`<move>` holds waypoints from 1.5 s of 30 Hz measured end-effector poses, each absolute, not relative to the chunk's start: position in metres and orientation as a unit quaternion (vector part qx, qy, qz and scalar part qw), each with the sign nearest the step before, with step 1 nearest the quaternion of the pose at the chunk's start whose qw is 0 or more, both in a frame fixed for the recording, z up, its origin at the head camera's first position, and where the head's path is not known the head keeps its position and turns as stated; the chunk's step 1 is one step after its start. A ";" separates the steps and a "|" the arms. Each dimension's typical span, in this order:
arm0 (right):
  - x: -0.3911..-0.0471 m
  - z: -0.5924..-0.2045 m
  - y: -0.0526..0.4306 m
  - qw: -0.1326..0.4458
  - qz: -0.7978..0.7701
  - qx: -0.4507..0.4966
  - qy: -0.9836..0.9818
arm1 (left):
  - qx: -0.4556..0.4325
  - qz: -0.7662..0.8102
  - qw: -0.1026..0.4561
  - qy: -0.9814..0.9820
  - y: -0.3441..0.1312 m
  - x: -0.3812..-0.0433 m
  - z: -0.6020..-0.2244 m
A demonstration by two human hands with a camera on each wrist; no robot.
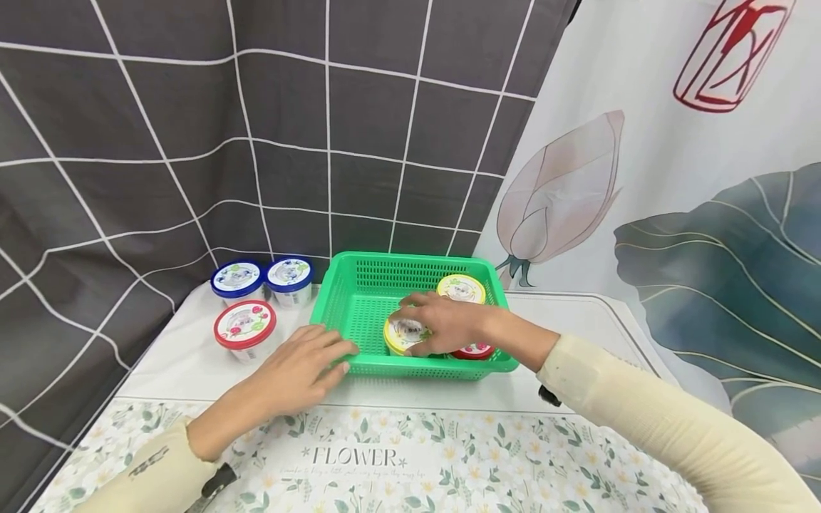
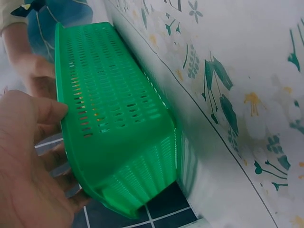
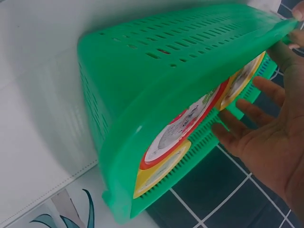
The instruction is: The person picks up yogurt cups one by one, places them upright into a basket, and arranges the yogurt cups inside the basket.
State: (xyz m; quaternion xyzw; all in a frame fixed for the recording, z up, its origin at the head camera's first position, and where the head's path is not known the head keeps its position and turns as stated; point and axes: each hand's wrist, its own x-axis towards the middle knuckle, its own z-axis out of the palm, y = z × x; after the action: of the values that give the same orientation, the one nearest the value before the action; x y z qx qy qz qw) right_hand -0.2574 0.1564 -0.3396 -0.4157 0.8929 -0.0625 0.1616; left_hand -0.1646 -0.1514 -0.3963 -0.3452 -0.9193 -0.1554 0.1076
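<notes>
A green plastic basket [image 1: 423,367] stands on the table, holding several paper tubs. My right hand [image 1: 445,324] reaches in over its near wall. Thumb and spread fingers span the lid of a yellow-lidded tub [image 1: 400,335], which the right wrist view shows just past the basket's rim. Behind this hand sit another yellow-lidded tub [image 1: 462,286] and a red-lidded tub [image 1: 476,351], the latter partly hidden. At the basket's front left corner, my left hand [image 1: 304,370] holds the rim, its thumb [image 2: 52,111] on the front side in the left wrist view.
Left of the basket stand two blue-lidded tubs, one at the back left [image 1: 237,278] and one beside it [image 1: 290,274]. A red-lidded tub [image 1: 246,324] stands before them. A floral cloth [image 1: 372,456] covers the near table; a dark grid curtain [image 1: 288,107] hangs behind.
</notes>
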 end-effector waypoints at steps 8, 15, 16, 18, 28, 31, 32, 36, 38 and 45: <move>-0.252 -0.341 0.161 0.108 -0.099 -0.436 0.888 | -0.300 -0.188 0.073 -0.932 -0.156 -0.169 -0.400; -0.245 -0.341 0.175 0.036 -0.133 -0.439 0.888 | -0.282 -0.213 0.104 -0.930 -0.164 -0.178 -0.398; -0.245 -0.342 0.177 0.026 -0.138 -0.443 0.885 | -0.280 -0.216 0.108 -0.929 -0.166 -0.179 -0.397; -0.244 -0.343 0.183 0.010 -0.146 -0.450 0.881 | -0.277 -0.220 0.112 -0.929 -0.170 -0.182 -0.394; -0.228 -0.348 0.206 -0.035 -0.138 -0.445 0.884 | -0.232 -0.208 0.088 -0.946 -0.200 -0.202 -0.380; -0.222 -0.346 0.211 -0.046 -0.142 -0.441 0.885 | -0.219 -0.198 0.093 -0.951 -0.211 -0.208 -0.377; -0.221 -0.345 0.213 -0.050 -0.142 -0.440 0.885 | -0.214 -0.191 0.095 -0.953 -0.214 -0.209 -0.377; -0.214 -0.342 0.221 -0.063 -0.137 -0.434 0.888 | -0.191 -0.159 0.090 -0.964 -0.226 -0.215 -0.374; -0.211 -0.343 0.226 -0.068 -0.128 -0.432 0.890 | -0.182 -0.145 0.083 -0.969 -0.231 -0.218 -0.373; -0.199 -0.348 0.242 -0.100 -0.089 -0.422 0.897 | -0.164 -0.120 0.072 -0.976 -0.242 -0.224 -0.378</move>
State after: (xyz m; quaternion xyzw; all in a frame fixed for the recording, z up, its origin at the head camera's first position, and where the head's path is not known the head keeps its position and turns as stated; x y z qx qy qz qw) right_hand -0.1987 0.2425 -0.3484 -0.4218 0.8967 -0.0891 -0.1000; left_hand -0.2237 -0.2416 -0.3778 -0.1640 -0.9764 -0.1204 0.0720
